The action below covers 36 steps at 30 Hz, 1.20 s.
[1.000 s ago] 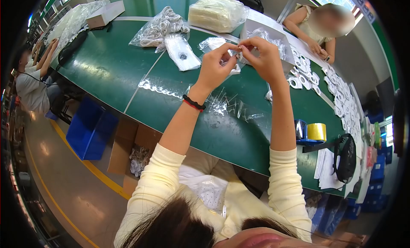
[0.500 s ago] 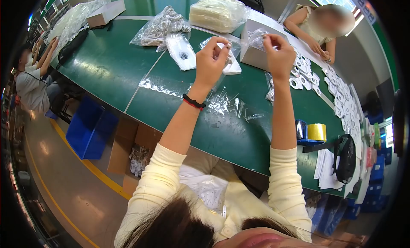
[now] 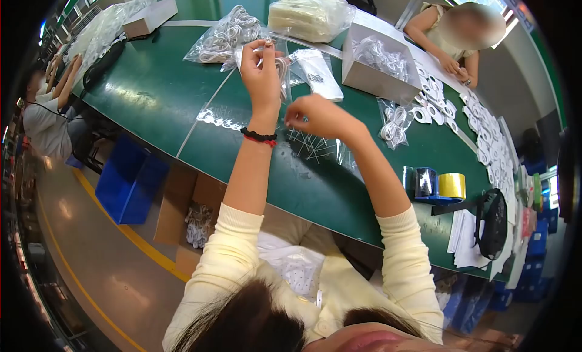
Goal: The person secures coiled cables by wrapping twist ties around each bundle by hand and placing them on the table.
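My left hand is raised with its fingers closed on a clear bag of white cable, which hangs beside the palm. My right hand is lower and to the right, its fingers curled down over scattered thin clear strips; what its fingertips hold, if anything, is hidden. Behind it lies a stack of white printed packets. A large bag of white cables rests beyond my left hand. A small bagged cable lies right of my right hand.
A white box holds bagged cables. White ring-shaped parts cover the right side. A tape dispenser and black pouch sit at the right. A wrapped pale stack stands behind. A person sits across the table.
My left hand has moved left and up with the bagged cable. My right hand has left the white box's front and come down left to the strips. The small bagged cable is now uncovered.
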{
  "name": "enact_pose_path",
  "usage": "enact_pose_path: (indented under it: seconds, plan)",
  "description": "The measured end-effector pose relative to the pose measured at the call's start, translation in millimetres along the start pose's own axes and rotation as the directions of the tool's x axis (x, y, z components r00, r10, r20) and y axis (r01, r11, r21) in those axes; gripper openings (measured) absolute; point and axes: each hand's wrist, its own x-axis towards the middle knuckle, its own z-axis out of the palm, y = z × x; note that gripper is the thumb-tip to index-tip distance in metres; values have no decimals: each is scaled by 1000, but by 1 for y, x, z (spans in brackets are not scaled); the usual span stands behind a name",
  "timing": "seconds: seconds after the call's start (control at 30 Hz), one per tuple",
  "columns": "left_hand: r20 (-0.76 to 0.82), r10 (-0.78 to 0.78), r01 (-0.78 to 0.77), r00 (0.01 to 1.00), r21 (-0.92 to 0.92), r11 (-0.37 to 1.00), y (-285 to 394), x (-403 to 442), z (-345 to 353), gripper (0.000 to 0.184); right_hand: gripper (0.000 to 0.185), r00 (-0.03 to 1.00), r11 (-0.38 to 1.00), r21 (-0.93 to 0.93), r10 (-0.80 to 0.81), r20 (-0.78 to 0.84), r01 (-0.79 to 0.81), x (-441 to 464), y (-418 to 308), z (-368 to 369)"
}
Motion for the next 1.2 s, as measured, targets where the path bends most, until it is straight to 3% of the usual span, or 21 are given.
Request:
enact_pose_path:
  seconds: [0.07,0.2,0.3,0.37,0.4,0.43,0.5,0.63,0.83,0.9,1.03,1.2]
  plan:
    - [-14,30,-30,999,8,1000,-1,4,-3,13,11,994,1000,4,-27,105,27,0,-4,7]
    - [-60,8,-9,998,-18,1000,2,5,-5,12,11,994,995,-24,-93,61,95,-4,-1,-7]
    - [-85,32,-35,996,-32,999,1,6,-6,12,13,994,993,68,-89,-61,93,-10,-1,-26]
    - [-73,39,-40,997,-4,999,4,3,-3,14,15,978,967,235,139,-156,-100,-13,-6,-41]
    - [-73,40,-40,997,-5,999,4,1,-1,14,20,950,970,222,154,-270,-94,-13,1,-43]
    - [-31,9,-9,999,-15,1000,4,-2,3,14,20,950,971,222,154,-270,-94,-13,0,-45]
    - [12,-22,22,1000,-23,999,3,-9,10,13,26,825,951,308,196,-530,-28,-13,-4,-50]
    - [153,82,-99,985,102,990,-2,-19,20,12,26,732,942,336,239,-638,-15,-8,-7,-47]
    - [248,66,-85,966,68,994,-2,-20,21,10,18,723,887,453,257,-642,87,-9,11,-47]
    - [285,2,-21,958,61,998,2,-20,18,11,18,731,885,458,257,-633,85,-11,11,-51]
    - [332,16,-23,943,16,1000,5,-15,17,14,19,756,888,451,236,-610,87,-19,9,-61]
    - [446,-113,127,888,-1,992,8,-14,17,20,18,784,856,506,241,-572,107,-26,14,-72]
